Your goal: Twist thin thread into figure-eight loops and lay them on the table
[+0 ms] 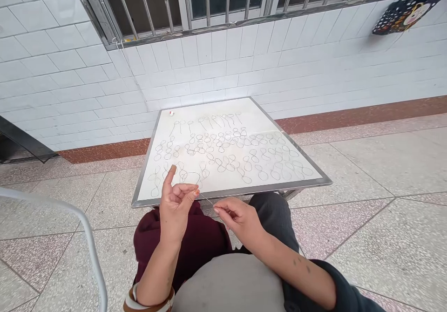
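Note:
A thin wire or thread (206, 200) is stretched between my two hands, just in front of the table's near edge. My left hand (177, 205) pinches one end between thumb and fingertips, with the index finger raised. On the other end, my right hand (239, 216) closes thumb and forefinger. A thin loop (191, 177) shows just beyond my left fingertips; whether it joins the strand I cannot tell. Beyond my hands, the white tabletop (195, 105) bears many thin wire-like loops (223, 164), several shaped like a figure eight. Farther back lie loops with straight tails (213, 120).
The table has a grey metal rim (307, 156). A small red and white object (171, 113) lies at its far left corner. Behind stands a white tiled wall (209, 79) with a barred window (226, 0) and a hanging dotted bag (398, 16). A pale curved tube (89, 237) rises at left.

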`<state>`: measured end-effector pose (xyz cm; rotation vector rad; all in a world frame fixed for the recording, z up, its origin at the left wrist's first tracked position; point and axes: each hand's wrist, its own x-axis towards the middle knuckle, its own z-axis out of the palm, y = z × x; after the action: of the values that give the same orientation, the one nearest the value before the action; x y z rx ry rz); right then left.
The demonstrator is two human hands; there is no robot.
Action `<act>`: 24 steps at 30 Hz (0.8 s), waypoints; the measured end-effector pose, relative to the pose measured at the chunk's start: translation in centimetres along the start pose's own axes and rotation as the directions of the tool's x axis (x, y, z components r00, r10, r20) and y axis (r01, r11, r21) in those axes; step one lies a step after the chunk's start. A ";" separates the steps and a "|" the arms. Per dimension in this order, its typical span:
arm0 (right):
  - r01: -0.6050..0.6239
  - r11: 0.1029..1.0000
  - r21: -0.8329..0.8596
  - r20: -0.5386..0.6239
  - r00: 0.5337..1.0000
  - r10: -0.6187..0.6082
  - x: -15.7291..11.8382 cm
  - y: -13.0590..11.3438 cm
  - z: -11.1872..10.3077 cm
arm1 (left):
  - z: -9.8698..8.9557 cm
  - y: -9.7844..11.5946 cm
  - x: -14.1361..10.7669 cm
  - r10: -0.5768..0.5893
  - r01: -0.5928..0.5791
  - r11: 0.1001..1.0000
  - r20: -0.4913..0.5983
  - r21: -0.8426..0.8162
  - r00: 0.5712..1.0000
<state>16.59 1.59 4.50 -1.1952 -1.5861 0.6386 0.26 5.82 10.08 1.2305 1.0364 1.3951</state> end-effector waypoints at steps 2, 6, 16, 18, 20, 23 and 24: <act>-0.037 0.998 0.050 -0.003 0.999 0.037 0.1 0.0 -0.1 | 0.3 -0.1 0.1 -0.004 0.004 1.000 0.033 0.004 0.999; -0.065 0.994 0.091 -0.037 0.997 0.068 0.4 0.4 -0.3 | 1.0 -0.6 0.4 -0.027 0.026 1.000 0.097 0.008 0.995; -0.251 0.968 -0.001 -0.221 0.944 0.244 4.6 5.8 -4.2 | -0.5 -12.5 -0.1 -0.286 0.063 0.894 0.455 0.445 0.843; -0.330 0.942 -0.068 -0.277 0.913 0.300 6.7 8.0 -6.7 | -1.7 -15.8 -0.1 -0.385 -0.007 0.796 0.515 0.606 0.765; -0.415 0.901 -0.125 -0.325 0.875 0.358 9.3 10.2 -9.4 | -2.7 -18.4 -0.1 -0.426 -0.020 0.755 0.513 0.655 0.745; -0.478 0.861 -0.175 -0.387 0.837 0.386 13.7 13.2 -13.1 | -3.1 -20.4 0.0 -0.450 -0.041 0.704 0.490 0.709 0.747; -0.497 0.845 -0.194 -0.402 0.827 0.394 15.2 14.1 -14.1 | -3.0 -20.7 0.2 -0.465 -0.044 0.690 0.489 0.723 0.738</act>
<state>34.93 18.64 3.65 -1.8320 -1.1183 0.4554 -0.16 9.45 -10.50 1.8760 1.1799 0.2442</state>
